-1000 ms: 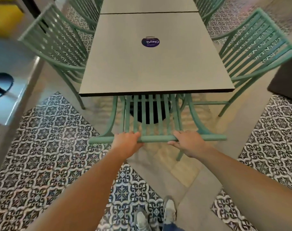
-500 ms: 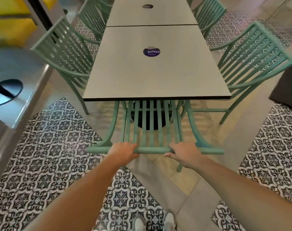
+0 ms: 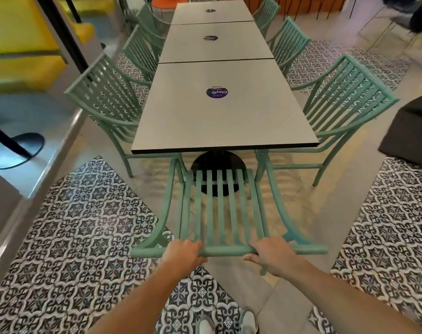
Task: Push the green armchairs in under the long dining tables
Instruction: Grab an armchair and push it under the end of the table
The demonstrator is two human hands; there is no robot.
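A green slatted armchair point(image 3: 219, 208) stands at the near end of the long row of grey dining tables point(image 3: 181, 116), its front reaching under the table edge and its back towards me. My left hand point(image 3: 183, 254) grips the chair's top rail left of centre. My right hand point(image 3: 270, 254) grips the same rail right of centre, fingers curled over it. More green armchairs line both sides, the nearest at the left point(image 3: 104, 97) and at the right point(image 3: 345, 100), standing out from the table.
A black round table base point(image 3: 217, 162) sits just beyond the chair's seat. A raised grey step with a black stand foot point(image 3: 19, 150) runs along the left. A dark block point(image 3: 412, 131) stands at the right. The floor is patterned tile.
The view has lifted, showing more of the table row. The top rail in my hands now lies farther from the table edge than before. Both hands keep their grip.
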